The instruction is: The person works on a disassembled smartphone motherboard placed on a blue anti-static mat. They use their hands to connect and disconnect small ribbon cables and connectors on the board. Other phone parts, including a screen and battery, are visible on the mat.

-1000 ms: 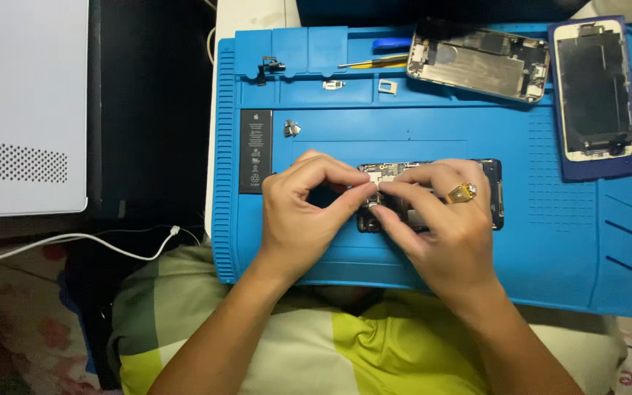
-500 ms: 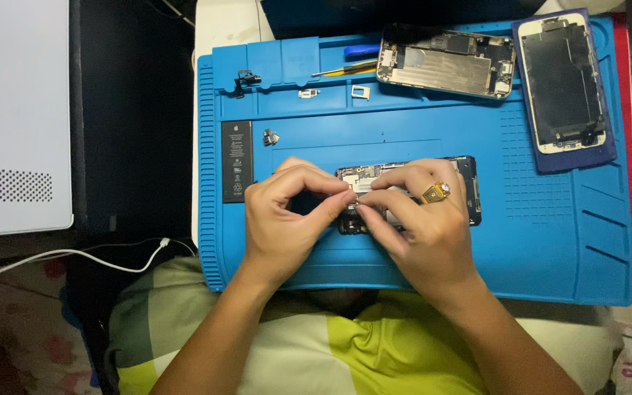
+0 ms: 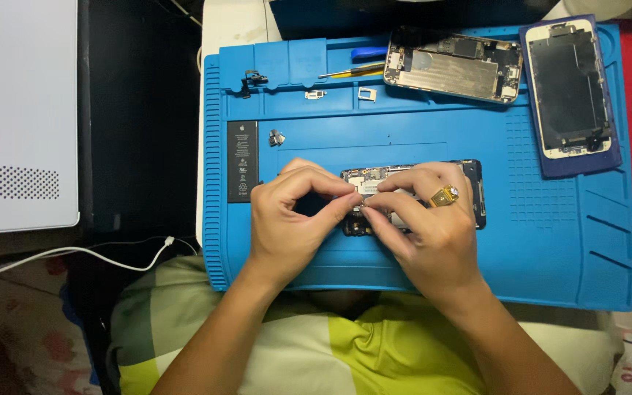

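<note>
Nearest the camera: lap in a yellow-green and grey shirt (image 3: 345, 351), forearms reaching up onto the blue repair mat (image 3: 550, 249). Left hand (image 3: 290, 219) curled, thumb and forefinger pinched together at mid-mat; right hand (image 3: 422, 227), gold ring (image 3: 444, 196) on a finger, fingers bent and closed, tips meeting the left's. Both pinch at one spot on the opened phone body (image 3: 411, 194), which lies flat in the mat's centre, partly under the right hand. What sits between the fingertips is too small to tell. Left of the hands, black battery (image 3: 242, 161) upright along the mat's edge, small metal part (image 3: 276, 137) just beside it. Farther back: a second opened phone chassis (image 3: 453, 67), tools with blue and yellow handles (image 3: 356, 64), tiny parts in the tray slots. Far right, screen panel (image 3: 568, 91). Off mat, left: white box (image 3: 16, 110), white cable (image 3: 74, 252).
</note>
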